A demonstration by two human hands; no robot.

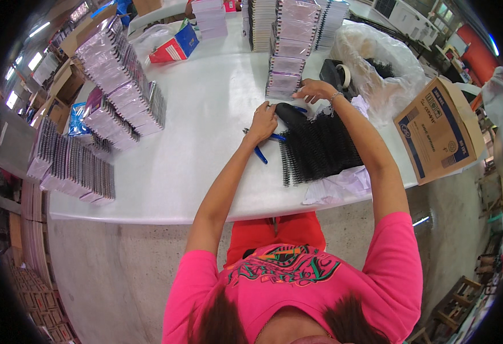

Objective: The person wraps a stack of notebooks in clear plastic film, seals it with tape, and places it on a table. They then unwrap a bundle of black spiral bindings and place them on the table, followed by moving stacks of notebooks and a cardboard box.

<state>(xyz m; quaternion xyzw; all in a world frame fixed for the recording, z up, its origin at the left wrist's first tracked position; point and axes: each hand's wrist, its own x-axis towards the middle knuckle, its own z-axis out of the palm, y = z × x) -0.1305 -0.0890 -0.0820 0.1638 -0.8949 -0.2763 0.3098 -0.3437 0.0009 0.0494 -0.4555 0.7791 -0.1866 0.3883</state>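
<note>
My left hand [264, 121] is closed, fingers curled together, at the left end of a rounded black object [290, 116]; what it holds, if anything, is hidden. My right hand [317, 90] bends its fingers inward by the foot of a tall stack of spiral-bound notebooks [291, 51]; anything in its fingertips is too small to make out. Below the hands lies a spread of black plastic binding coils [323, 148]. Pliers with blue handles [260, 155] lie under and beside my left wrist. Another blue handle [301, 109] shows between the hands.
More notebook stacks [117, 74] stand on the white table [205, 114] at left. A red-and-blue box [174, 46] lies farther back. At right are a tape roll [344, 75], a clear plastic bag [372, 63], crumpled paper [343, 186] and a cardboard carton [435, 129].
</note>
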